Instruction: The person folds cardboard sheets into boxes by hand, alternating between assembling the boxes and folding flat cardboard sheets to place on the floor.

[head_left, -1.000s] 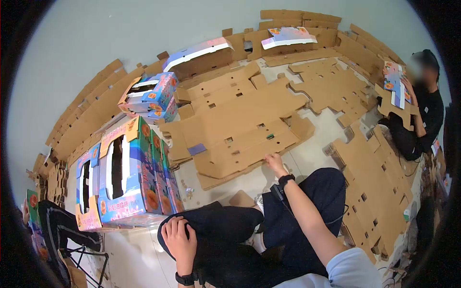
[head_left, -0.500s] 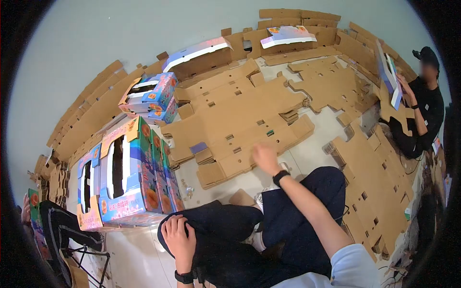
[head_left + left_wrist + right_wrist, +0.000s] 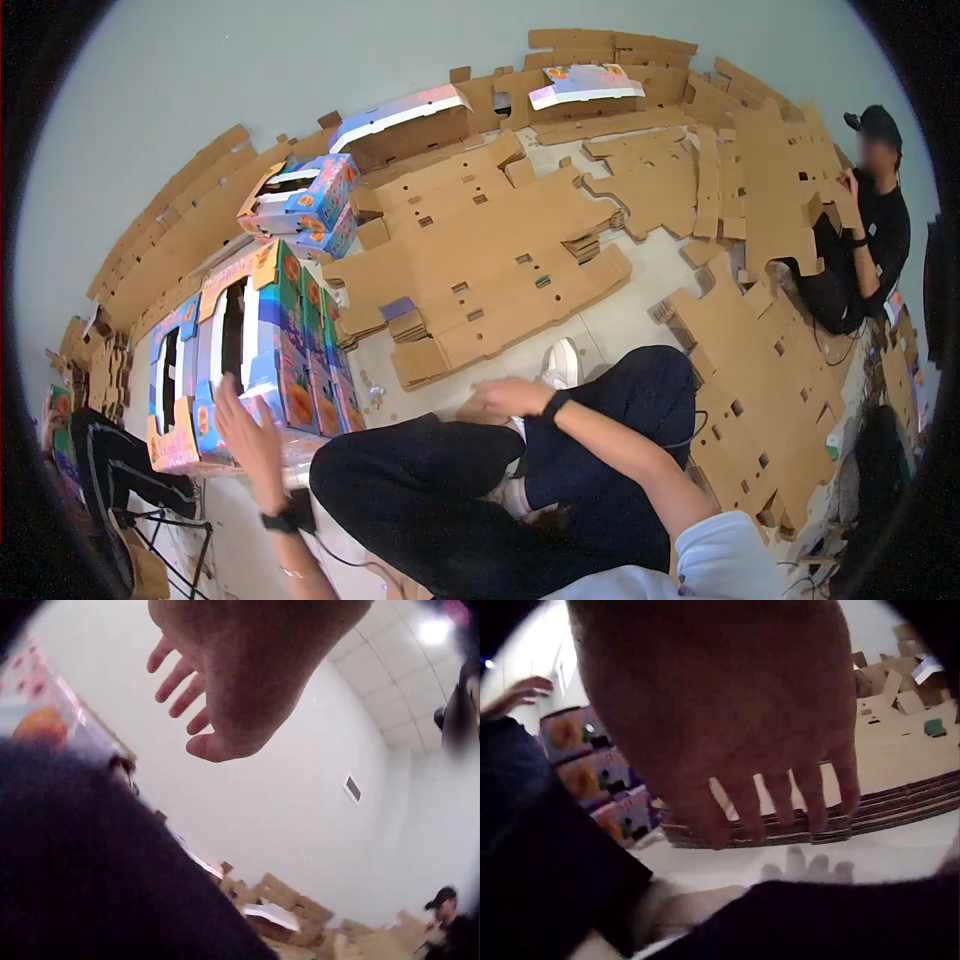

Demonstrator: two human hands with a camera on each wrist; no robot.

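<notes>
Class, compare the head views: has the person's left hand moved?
Yes: the left hand has lifted off the knee, leftward toward the assembled printed boxes.

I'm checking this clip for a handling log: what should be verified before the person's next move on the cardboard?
1. Left hand free: ok, open, raised beside the printed boxes.
2. Right hand free: ok, open over the crossed legs, holding nothing.
3. Flat cardboard stack within reach: probably ok, it lies just ahead of the legs.
4. Top sheet loose from the stack: cannot tell.
5. Other person clear: ok, seated apart at the far side.
</notes>
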